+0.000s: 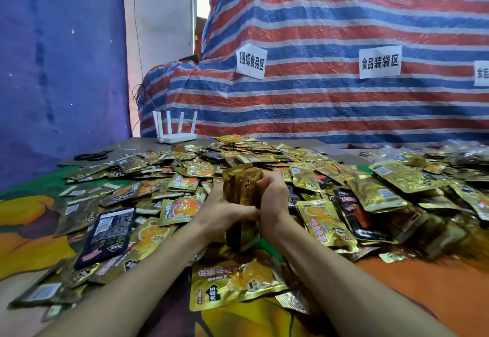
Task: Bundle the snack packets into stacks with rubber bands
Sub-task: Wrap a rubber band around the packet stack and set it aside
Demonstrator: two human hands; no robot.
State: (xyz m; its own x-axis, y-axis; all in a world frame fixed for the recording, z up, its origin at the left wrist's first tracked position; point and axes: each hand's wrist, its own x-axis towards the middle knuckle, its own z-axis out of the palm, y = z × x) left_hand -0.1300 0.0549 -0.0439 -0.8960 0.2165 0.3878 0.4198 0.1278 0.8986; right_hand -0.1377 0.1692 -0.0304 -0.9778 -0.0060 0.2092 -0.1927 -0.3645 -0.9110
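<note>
The stack of packets (242, 191) stands on end, long axis upright, over the heap of loose packets (344, 191) on the tabletop (423, 283). Both grips clasp it: left hand (225, 215) low on its left side, right hand (272, 199) higher on the right, leaving the top end free.

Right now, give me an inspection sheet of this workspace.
Surface: printed cloth, mostly covered.
Job's things: stack of gold packets held upright; loose packets heaped around; rubber bands not seen.
Clutter: scissors far left, router at back.
Grips: left grip and right grip both hold the stack.
Cables: thin wire by the router.
Surroundings: striped tarp with paper signs; blue sheet left.
</note>
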